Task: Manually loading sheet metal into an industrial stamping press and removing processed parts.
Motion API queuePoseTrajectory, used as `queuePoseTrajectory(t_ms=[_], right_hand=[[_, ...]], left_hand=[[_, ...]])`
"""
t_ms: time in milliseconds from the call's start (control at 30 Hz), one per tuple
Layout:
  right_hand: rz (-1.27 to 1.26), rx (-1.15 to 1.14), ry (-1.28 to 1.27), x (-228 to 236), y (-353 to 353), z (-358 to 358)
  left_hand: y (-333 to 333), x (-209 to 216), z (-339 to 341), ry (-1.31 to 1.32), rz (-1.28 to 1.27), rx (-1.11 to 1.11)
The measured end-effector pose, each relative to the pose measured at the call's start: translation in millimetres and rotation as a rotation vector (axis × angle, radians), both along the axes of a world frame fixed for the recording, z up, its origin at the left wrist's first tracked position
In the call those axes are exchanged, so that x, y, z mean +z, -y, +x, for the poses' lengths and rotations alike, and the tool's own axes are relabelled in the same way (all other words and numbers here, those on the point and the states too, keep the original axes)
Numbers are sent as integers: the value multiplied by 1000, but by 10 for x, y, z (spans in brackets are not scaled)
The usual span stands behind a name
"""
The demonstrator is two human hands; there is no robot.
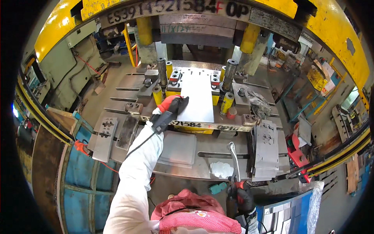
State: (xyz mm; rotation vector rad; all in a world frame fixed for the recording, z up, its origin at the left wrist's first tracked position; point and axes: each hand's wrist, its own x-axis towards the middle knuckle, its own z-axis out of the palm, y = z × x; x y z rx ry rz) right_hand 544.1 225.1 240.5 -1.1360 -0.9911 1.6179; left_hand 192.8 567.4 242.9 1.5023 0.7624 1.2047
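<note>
Pale sheet lies lengthwise, near to far, on the lower die

Head view: The pale sheet [198, 97] lies flat on the lower die [233, 127], between the two dark guide posts [230, 76]. Its long axis runs almost straight away from the person, one short end toward the body and the other toward the back of the press. The left hand [172, 105], in a black and red glove, reaches in with its fingers at the sheet's left long edge; whether it pinches or only touches cannot be told.

The right hand [245, 199], gloved alike, is low and near the body, by the lower end of a wrench [235, 158] whose ring end points away from the person. Its grip cannot be made out. Grey sheets [177, 148] lie in front of the die; a stack of metal plates [266, 156] stands to the right, long side also near to far.
</note>
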Motion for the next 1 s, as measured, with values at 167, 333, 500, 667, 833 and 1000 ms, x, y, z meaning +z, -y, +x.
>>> queuePoseTrajectory(t_ms=[167,333,500,667,833,1000], right_hand=[[37,0,-33,243,-255,-218],[108,109,220,408,-902,-453],[48,105,277,729,-996,-603],[36,180,180,841,-1044,-537],[52,203,169,976,-1033,-561],[37,171,210,941,-1077,-477]], left_hand=[[-34,193,-114,-541,611,184],[-69,316,26,-773,703,388],[-105,278,10,-764,749,380],[-84,326,15,-857,677,332],[-48,68,-221,-366,789,391],[1030,582,49,370,-326,433]])
